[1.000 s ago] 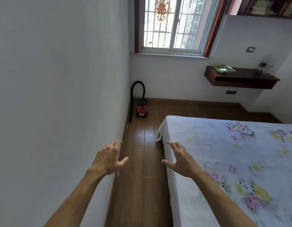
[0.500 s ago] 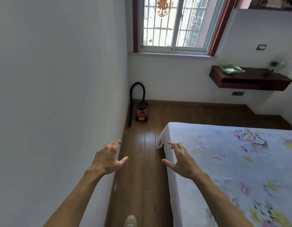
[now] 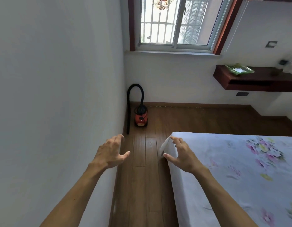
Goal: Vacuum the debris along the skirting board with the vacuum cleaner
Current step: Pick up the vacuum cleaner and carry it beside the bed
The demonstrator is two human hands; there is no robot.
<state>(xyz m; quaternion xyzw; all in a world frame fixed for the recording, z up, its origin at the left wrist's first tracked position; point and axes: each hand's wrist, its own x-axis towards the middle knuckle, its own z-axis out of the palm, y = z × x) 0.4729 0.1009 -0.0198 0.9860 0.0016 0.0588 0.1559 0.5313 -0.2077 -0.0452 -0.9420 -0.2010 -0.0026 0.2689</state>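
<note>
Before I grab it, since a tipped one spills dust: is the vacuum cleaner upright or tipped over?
Upright. The red vacuum cleaner stands on its base in the corner, black hose arching up from its top.

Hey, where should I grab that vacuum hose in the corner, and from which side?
Probably the straight black tube standing upright beside the red vacuum cleaner. Come from the room side, since the wall backs it.

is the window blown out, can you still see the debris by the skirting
Head view: the window is overexposed on its left pane; the debris shows only as faint pale specks along the skirting board; the wide-angle lens tilts the wall.
</note>
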